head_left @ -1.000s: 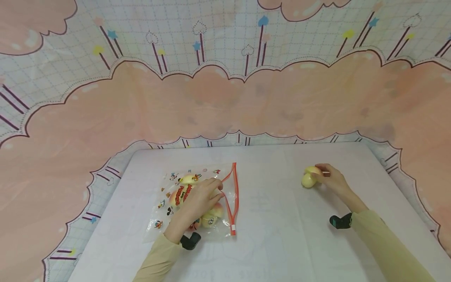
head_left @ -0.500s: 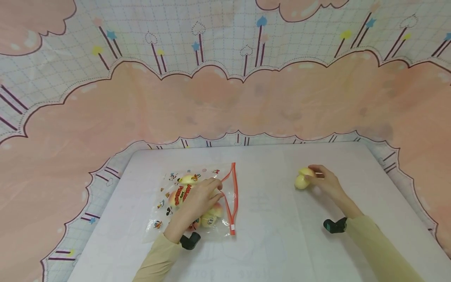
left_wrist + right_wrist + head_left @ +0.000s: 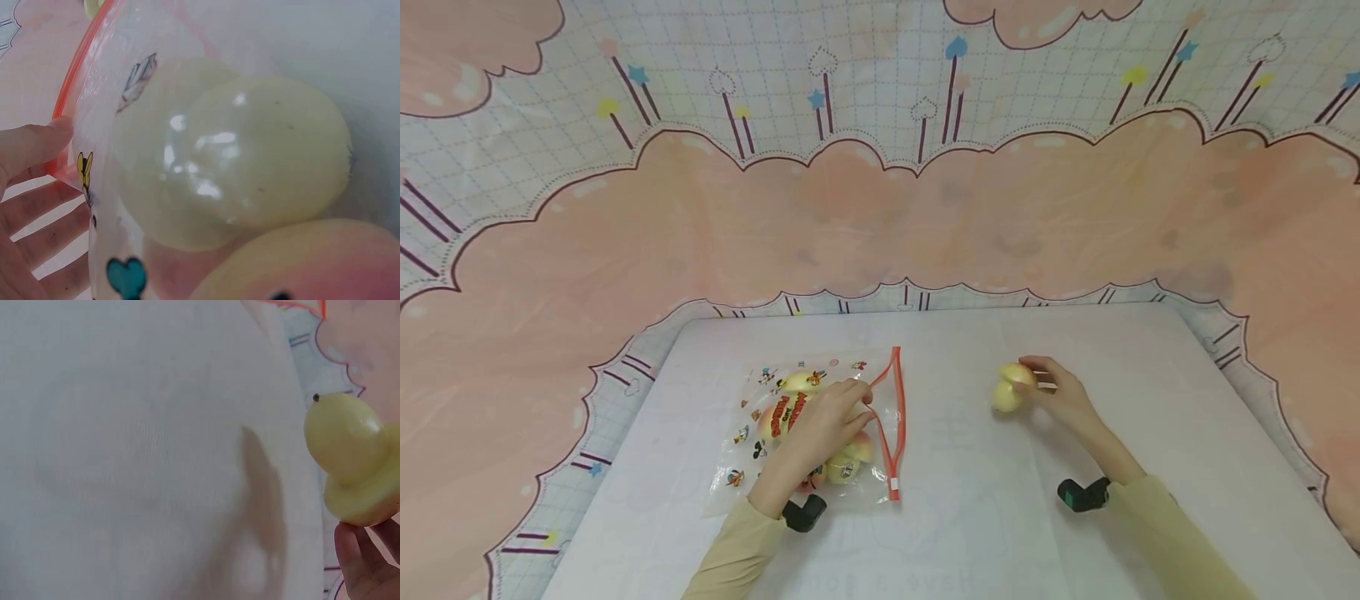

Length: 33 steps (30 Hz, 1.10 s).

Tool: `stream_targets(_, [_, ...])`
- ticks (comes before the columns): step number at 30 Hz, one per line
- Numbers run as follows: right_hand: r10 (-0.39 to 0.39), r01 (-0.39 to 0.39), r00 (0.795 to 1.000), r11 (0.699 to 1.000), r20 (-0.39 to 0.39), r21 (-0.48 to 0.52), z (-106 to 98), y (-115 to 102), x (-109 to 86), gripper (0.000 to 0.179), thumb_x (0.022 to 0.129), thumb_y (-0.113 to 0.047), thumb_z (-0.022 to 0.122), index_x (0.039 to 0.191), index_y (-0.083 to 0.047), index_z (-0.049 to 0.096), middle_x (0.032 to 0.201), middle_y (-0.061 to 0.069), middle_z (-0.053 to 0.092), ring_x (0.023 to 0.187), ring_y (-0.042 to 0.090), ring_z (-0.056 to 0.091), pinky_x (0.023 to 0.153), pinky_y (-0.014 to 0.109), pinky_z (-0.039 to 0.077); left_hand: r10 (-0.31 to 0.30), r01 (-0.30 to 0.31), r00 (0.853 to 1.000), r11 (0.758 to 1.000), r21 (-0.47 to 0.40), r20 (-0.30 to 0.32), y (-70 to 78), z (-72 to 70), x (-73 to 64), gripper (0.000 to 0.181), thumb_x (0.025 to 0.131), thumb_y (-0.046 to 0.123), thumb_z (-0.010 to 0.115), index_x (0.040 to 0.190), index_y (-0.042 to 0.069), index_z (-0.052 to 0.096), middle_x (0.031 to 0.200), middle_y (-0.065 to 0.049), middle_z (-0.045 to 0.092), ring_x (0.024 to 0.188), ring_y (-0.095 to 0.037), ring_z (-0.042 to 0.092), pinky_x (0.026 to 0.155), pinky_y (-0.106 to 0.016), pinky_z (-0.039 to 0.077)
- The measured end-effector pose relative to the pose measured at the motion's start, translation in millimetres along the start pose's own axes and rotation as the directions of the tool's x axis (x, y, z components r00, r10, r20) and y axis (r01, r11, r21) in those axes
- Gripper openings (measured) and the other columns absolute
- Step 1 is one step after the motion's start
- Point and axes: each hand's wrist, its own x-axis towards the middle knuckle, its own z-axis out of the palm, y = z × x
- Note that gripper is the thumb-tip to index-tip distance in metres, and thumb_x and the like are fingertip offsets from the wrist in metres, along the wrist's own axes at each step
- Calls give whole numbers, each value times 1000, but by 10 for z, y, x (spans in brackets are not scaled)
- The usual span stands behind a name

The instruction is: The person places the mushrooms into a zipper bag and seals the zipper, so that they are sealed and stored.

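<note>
A clear zip bag (image 3: 902, 417) with an orange zip edge and cartoon prints lies on the left of the white table, several pale yellow and pink fruits (image 3: 275, 156) inside it. Over the bag, my left hand (image 3: 820, 425) pinches its open side near the zip; in the left wrist view the thumb (image 3: 37, 147) presses the orange edge with the other fingers behind. To the right of the bag, my right hand (image 3: 1067, 400) holds a pale yellow two-lobed fruit (image 3: 1007, 398) above the table. The right wrist view shows a dark tip on this fruit (image 3: 347, 437); its far side is hidden.
The white table (image 3: 970, 517) carries both the bag and the hands' shadows. Behind it hangs a peach and white patterned cloth (image 3: 880, 217). Black wrist cameras (image 3: 805, 512) sit below each hand.
My right hand has moved left toward the bag, carrying the yellow fruit. The left hand keeps its hold on the bag in the same place.
</note>
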Motion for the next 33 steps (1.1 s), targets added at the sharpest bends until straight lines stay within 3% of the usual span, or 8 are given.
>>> stream_targets(6, [-46, 46, 999, 998, 5, 49, 180, -141, -19, 48, 90, -21, 68, 132, -4, 51, 135, 18, 54, 121, 34, 53, 93, 24, 49, -13, 13, 1000, 1000, -3, 7, 6, -2, -3, 13, 88, 19, 70, 96, 15, 61, 97, 3, 66, 84, -12, 58, 74, -28, 51])
stream_targets(11, [-66, 64, 998, 993, 21, 100, 333, -258, -40, 49, 88, -19, 69, 132, -4, 51, 134, 17, 55, 121, 34, 54, 94, 26, 50, -12, 12, 1000, 1000, -2, 6, 10, -5, -6, 13, 88, 19, 70, 96, 15, 61, 97, 3, 66, 84, -12, 58, 75, -29, 51])
stream_targets(16, [-81, 72, 996, 982, 46, 175, 532, -328, -57, 50, 87, -18, 70, 132, -4, 52, 133, 16, 56, 121, 33, 54, 91, 18, 49, 4, -4, 1000, 1000, 1, 0, 5, 0, -3, 13, 88, 19, 70, 96, 15, 61, 97, 3, 66, 85, -13, 60, 75, -29, 52])
stream_targets(24, [-98, 78, 993, 963, 63, 259, 933, -471, -77, 48, 86, -12, 71, 130, -4, 53, 132, 16, 58, 122, 33, 54, 98, 37, 51, 17, -17, 1000, 1000, -1, -1, -2, 9, 4, 13, 88, 19, 70, 97, 14, 61, 97, 2, 66, 85, -13, 60, 75, -29, 52])
stream_targets(33, [-99, 71, 993, 930, 58, 359, 1320, -618, -33, 47, 83, -3, 70, 128, 1, 54, 130, 18, 57, 120, 34, 54, 99, 42, 49, 41, -41, 999, 999, 12, -11, 11, -4, 8, 13, 87, 18, 71, 95, 13, 62, 96, 2, 66, 83, -13, 60, 73, -29, 51])
